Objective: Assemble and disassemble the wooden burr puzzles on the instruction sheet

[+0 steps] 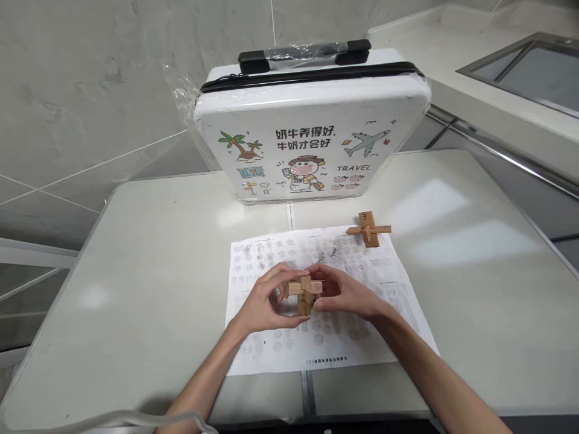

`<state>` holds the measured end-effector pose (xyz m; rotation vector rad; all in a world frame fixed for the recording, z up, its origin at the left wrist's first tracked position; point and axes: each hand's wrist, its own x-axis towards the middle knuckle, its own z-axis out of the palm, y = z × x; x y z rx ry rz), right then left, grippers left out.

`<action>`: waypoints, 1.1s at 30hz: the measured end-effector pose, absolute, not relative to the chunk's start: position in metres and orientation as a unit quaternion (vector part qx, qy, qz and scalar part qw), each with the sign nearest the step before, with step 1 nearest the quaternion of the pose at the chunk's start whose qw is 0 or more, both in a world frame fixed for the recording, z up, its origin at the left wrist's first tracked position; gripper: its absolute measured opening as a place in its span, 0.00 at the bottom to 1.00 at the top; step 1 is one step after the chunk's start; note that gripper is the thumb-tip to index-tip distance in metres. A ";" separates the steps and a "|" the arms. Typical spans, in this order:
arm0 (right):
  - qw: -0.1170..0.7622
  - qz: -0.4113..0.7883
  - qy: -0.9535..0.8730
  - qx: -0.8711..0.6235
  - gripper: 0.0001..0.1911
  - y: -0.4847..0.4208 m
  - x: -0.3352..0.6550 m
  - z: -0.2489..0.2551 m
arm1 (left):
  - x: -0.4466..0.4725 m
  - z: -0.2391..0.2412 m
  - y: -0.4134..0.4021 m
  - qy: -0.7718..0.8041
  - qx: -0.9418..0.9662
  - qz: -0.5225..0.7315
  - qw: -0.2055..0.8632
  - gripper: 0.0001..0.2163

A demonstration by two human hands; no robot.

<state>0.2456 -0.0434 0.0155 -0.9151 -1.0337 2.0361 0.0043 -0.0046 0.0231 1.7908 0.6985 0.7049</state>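
Over the middle of a printed paper sheet [271,355], a wooden interlocking burr puzzle [306,293] is held between both hands. My left hand [266,298] grips it from the left, with the thumb at its bottom and the fingers near its top. From the right, my right hand [341,292] closes on its side, the thumb by a piece with a dark mark. Some right fingers are hidden behind the puzzle. A second wooden puzzle [368,229], cross-shaped and marked on top, lies apart at the sheet's far right corner.
A white cartoon-printed suitcase [312,120], wrapped in clear plastic, stands at the back of the pale folding table [149,271]. Grey tiled wall [113,72] rises behind it. A white counter [420,45] with a dark inset panel is at back right. A pale tube [136,416] crosses bottom left.
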 end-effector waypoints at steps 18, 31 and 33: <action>0.352 0.537 -0.611 -0.463 0.20 -0.048 0.238 0.024 | 0.007 0.023 -0.006 0.346 0.674 0.314 0.572 0.31; 0.356 0.685 -0.488 -0.407 0.27 -0.046 0.239 0.024 | 0.008 0.022 -0.008 0.370 0.628 0.277 0.626 0.35; 0.404 0.706 -0.405 -0.417 0.26 -0.044 0.238 0.019 | 0.009 0.020 -0.007 0.384 0.613 0.295 0.625 0.35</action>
